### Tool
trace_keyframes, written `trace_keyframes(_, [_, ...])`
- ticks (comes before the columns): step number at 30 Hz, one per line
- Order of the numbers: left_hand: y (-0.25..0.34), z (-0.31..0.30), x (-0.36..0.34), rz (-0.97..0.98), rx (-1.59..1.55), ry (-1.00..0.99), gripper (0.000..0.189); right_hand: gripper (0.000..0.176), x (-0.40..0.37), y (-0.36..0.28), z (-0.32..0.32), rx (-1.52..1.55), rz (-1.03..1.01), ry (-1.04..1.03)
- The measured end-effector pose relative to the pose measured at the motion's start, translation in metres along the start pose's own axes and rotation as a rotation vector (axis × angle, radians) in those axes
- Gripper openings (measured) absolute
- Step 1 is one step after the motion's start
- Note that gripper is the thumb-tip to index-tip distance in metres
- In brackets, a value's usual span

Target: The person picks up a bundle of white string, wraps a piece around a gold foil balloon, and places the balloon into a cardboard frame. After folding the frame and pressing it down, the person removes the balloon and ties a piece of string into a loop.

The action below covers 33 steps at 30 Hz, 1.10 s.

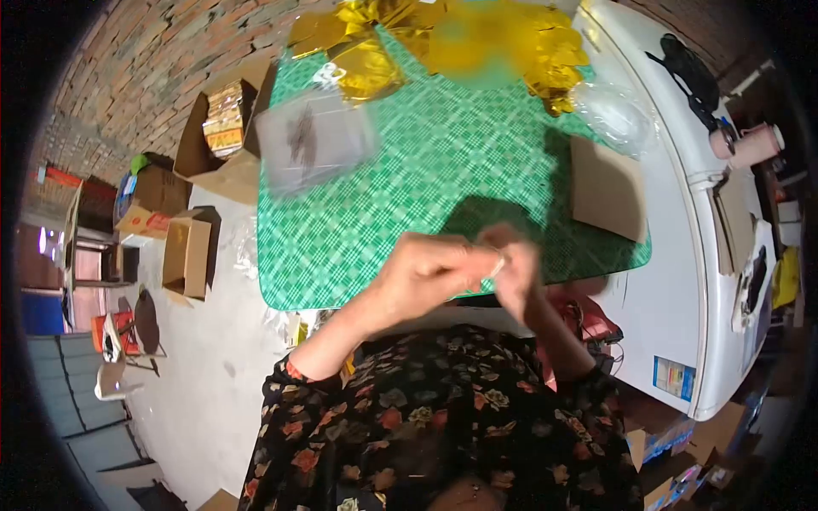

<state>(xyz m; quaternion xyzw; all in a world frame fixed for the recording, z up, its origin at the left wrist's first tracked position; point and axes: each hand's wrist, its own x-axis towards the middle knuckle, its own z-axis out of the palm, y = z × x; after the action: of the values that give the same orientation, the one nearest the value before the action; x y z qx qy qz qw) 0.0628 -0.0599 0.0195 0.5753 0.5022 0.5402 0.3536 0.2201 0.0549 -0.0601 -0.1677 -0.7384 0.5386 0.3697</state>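
Over the near edge of a green checked tabletop [409, 179], my two hands meet at the fingertips. My left hand [430, 272] is closed in a pinch, thumb against fingers, with a small pale piece [498, 264] at its tips; I cannot tell what that piece is. Curled around the same spot, my right hand [518, 271] is blurred by motion. The hands cast a dark shadow on the cloth behind them. To their right lies a flat brown cardboard piece [607, 187]. A translucent plastic packet [315, 140] rests at the table's left edge.
Shiny gold foil pieces [371, 68] spread along the far edge, beside a clear plastic bag [613, 117]. A white chest-like appliance [656, 255] borders the table's right side. Cardboard boxes [187, 255] stand at left, one holding packed goods [225, 119], near a brick wall [128, 102].
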Motion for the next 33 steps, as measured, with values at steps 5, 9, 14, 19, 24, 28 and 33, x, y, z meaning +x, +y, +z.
trace_keyframes(5, [-0.031, -0.016, 0.006, -0.178, -0.139, 0.212, 0.022, 0.004, 0.004, -0.086, 0.013, -0.046, -0.09, -0.534])
trace_keyframes(9, [-0.036, -0.012, -0.002, -0.057, 0.021, 0.064, 0.021, 0.008, 0.049, -0.096, -0.026, -0.148, -0.029, -0.177])
trace_keyframes(14, [-0.019, -0.015, 0.002, 0.022, -0.038, 0.244, 0.018, 0.009, 0.027, -0.027, 0.017, 0.014, 0.118, -0.326])
trace_keyframes(19, [-0.028, -0.022, -0.004, -0.149, -0.064, 0.254, 0.015, 0.006, 0.036, -0.112, -0.007, 0.053, 0.04, -0.529])
trace_keyframes(24, [-0.019, -0.013, -0.003, -0.117, -0.188, 0.209, 0.014, 0.01, 0.051, -0.032, 0.014, 0.231, 0.258, -0.155])
trace_keyframes(28, [-0.028, -0.025, 0.0, -0.151, -0.161, 0.281, 0.016, 0.003, 0.013, -0.049, 0.037, 0.077, 0.126, -0.776])
trace_keyframes(33, [-0.033, -0.024, -0.01, -0.143, -0.037, 0.19, 0.016, 0.011, 0.055, -0.084, -0.004, 0.057, 0.149, -0.318])
